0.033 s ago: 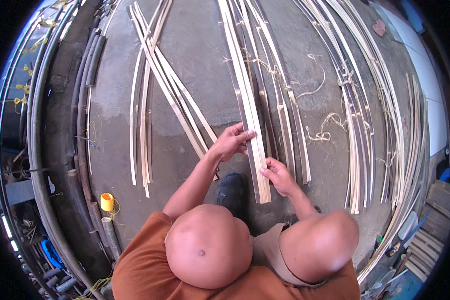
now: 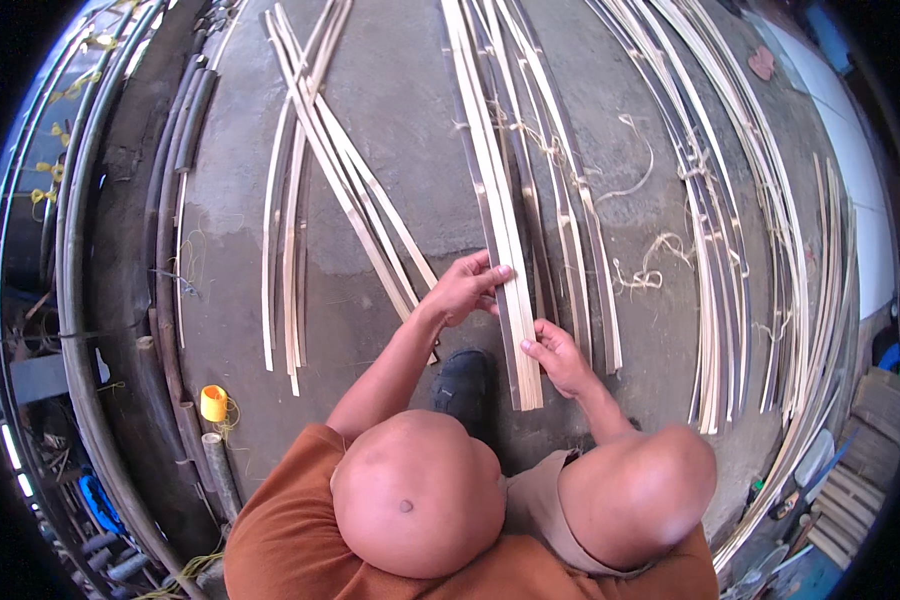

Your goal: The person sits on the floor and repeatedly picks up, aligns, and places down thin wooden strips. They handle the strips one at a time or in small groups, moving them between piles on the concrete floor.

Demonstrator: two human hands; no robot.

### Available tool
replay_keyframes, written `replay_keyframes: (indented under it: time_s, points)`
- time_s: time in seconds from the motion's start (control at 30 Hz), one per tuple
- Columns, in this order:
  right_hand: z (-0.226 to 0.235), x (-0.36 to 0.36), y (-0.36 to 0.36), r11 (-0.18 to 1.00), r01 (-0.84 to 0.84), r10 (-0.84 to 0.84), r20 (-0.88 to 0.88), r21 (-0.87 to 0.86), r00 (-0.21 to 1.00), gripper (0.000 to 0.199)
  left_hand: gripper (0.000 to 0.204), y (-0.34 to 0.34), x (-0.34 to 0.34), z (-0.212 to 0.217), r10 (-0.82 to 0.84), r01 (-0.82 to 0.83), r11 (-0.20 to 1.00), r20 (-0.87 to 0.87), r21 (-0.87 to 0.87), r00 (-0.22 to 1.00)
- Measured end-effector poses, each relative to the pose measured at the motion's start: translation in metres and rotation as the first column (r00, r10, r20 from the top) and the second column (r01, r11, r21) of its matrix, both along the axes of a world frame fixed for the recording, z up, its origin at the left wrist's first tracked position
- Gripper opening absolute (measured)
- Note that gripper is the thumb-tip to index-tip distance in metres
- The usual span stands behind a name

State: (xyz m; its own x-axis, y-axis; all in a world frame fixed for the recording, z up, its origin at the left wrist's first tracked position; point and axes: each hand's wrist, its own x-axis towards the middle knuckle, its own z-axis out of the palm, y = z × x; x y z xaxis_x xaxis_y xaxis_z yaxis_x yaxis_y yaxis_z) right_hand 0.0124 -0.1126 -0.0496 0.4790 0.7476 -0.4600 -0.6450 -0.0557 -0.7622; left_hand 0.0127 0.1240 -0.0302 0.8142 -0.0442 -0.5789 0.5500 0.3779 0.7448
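Observation:
Several long split bamboo strips [image 2: 516, 310], pale on one face with a dark strip along the left edge, lie together between my hands. My left hand [image 2: 464, 287] is closed on the left side of the stack, thumb on top. Closer to me, my right hand [image 2: 558, 356] pinches the right side near the squared ends, its thumb on the upper face. The fingers beneath the strips are partly hidden. Just right of the held stack, more bamboo strips [image 2: 568, 235] lie on the floor, with a pale tie [image 2: 547, 143] around them farther off.
Loose strips [image 2: 355, 215] cross on the floor at left. Tied bundles [image 2: 715, 230] lie at right, near a loose cord [image 2: 642, 275]. Dark poles [image 2: 75, 290] line the left side, close to a yellow twine spool [image 2: 213, 403]. My shoe [image 2: 462, 383] is below the left hand.

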Motion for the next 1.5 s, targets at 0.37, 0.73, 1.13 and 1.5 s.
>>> replay_keyframes:
  time_s: [0.37, 0.73, 1.13, 1.5]
  points:
    - [-0.013, 0.008, 0.011, 0.988, 0.059, -0.049, 0.069, -0.144, 0.996, 0.025, 0.052, 0.080, -0.023, -0.054, 0.311, -0.269, 0.465, 0.129, 0.843, 0.942]
    - [-0.013, 0.006, 0.014, 0.986, 0.015, -0.002, 0.077, -0.168, 0.997, 0.024, 0.040, 0.135, -0.085, -0.095, 0.563, -0.250, 0.216, 0.088, 0.944, 0.822]
    - [-0.016, 0.003, 0.017, 0.987, 0.022, -0.010, 0.074, -0.157, 0.997, 0.024, 0.042, 0.142, -0.091, -0.077, 0.671, -0.461, 0.161, 0.245, 0.872, 0.699]
    - [-0.007, -0.002, 0.021, 0.997, 0.037, -0.039, -0.029, -0.073, 0.999, 0.029, 0.056, 0.075, -0.039, -0.059, 0.345, -0.348, -0.255, 0.422, 0.902, 0.838]
